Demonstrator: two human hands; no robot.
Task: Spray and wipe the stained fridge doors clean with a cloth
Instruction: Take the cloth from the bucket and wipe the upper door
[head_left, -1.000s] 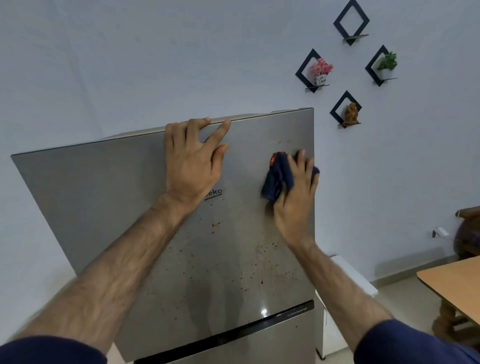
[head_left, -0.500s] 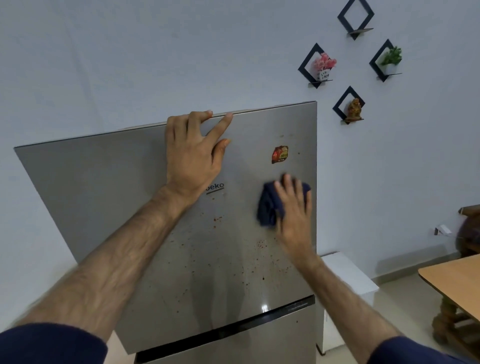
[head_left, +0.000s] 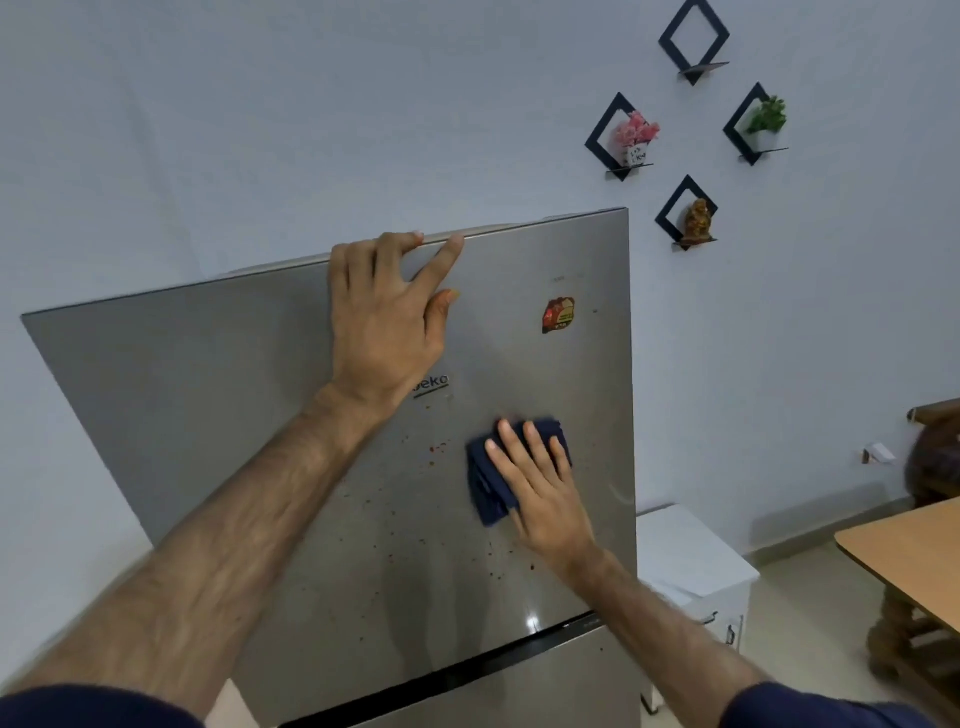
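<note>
The grey upper fridge door (head_left: 208, 405) fills the middle of the view, speckled with small red-brown stains (head_left: 436, 452) in its lower half. My left hand (head_left: 387, 322) lies flat near the door's top, its fingertips curled over the top edge. My right hand (head_left: 540, 483) presses a folded dark blue cloth (head_left: 488, 488) flat against the door with straight fingers, right of the stains. A red and yellow sticker (head_left: 558, 315) sits above the cloth. Below a dark gap, the top of the lower door (head_left: 519, 696) shows. No spray bottle is in view.
A low white cabinet (head_left: 691, 561) stands right of the fridge against the wall. A wooden table (head_left: 909, 551) juts in at the far right. Black diamond wall shelves (head_left: 621, 137) with small ornaments hang above the fridge's right side.
My right hand has slid the cloth down the door from beside the sticker, and a little leftward. The sticker is now uncovered. My left hand has stayed at the top edge.
</note>
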